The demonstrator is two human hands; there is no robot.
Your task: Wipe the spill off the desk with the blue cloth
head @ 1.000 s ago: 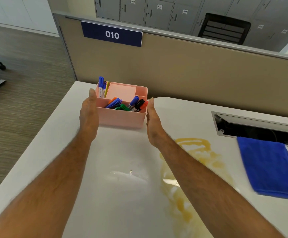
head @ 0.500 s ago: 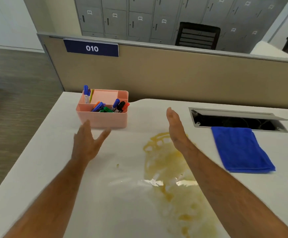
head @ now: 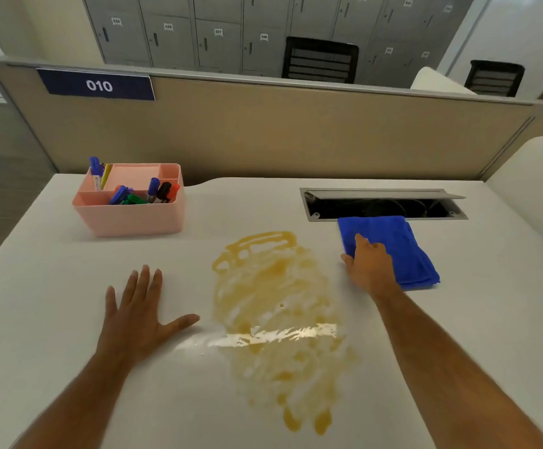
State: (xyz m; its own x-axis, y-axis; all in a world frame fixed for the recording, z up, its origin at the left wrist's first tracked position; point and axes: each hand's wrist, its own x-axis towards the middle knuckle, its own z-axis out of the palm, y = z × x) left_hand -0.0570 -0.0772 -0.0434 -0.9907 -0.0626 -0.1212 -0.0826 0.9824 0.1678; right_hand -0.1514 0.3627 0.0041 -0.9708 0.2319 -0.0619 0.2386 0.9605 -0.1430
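Observation:
A wide yellow-brown spill [head: 273, 306] spreads over the middle of the white desk [head: 53, 286], with drips running toward the near edge. The folded blue cloth [head: 406, 251] lies flat on the desk to the right of the spill, just in front of the cable slot. My right hand [head: 369, 267] rests on the cloth's left edge, fingers on the fabric and thumb on the desk beside it; the cloth is not lifted. My left hand [head: 137, 315] lies flat on the desk left of the spill, fingers spread, holding nothing.
A pink organiser [head: 131, 218] with markers stands at the back left of the desk. An open cable slot [head: 383, 205] sits at the back right. A beige partition [head: 263, 134] closes off the far edge. The desk's left edge drops to the floor.
Both hands left the pink organiser. The left hand came down flat on the desk; the right hand swung right onto the blue cloth. The view shifted right.

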